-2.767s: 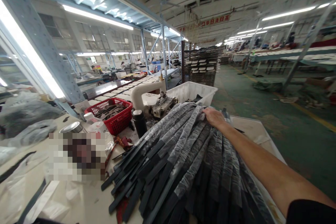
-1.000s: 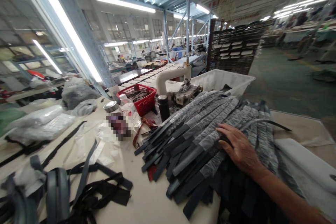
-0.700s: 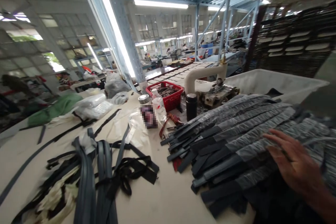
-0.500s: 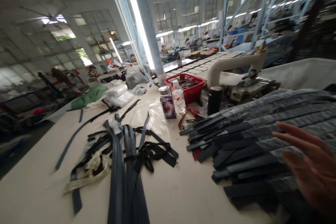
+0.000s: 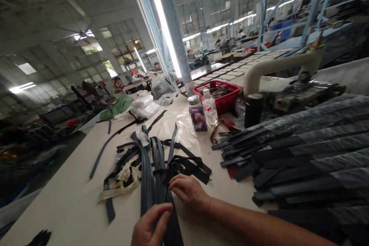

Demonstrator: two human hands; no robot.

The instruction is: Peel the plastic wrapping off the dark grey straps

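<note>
Long dark blue-grey strips point(image 5: 146, 177) lie in a bundle along the pale table. My left hand point(image 5: 151, 225) is over the near end of the bundle, thumb and forefinger closed together. Whether a strip is between them cannot be made out. Farther up, my right hand point(image 5: 190, 192) reaches in from the right, its bent fingers closed at the bundle's right side. What its fingertips hold, if anything, is hidden. Just beyond it lies a tangle of black straps point(image 5: 186, 165). Left of the bundle is a crumpled cream cloth strip point(image 5: 127, 178).
Plastic-wrapped dark strips point(image 5: 300, 161) are piled on the right. Behind stand a black cylinder point(image 5: 253, 110), a clear bottle point(image 5: 210, 107), a silver-lidded jar point(image 5: 193, 101) and a red basket point(image 5: 227, 100). A machine point(image 5: 296, 92) stands back right. Plastic bags point(image 5: 144, 107) lie at the far left.
My right hand has moved left from the wrapped pile to the strip bundle. My left hand has come into view at the bottom. The view has turned left.
</note>
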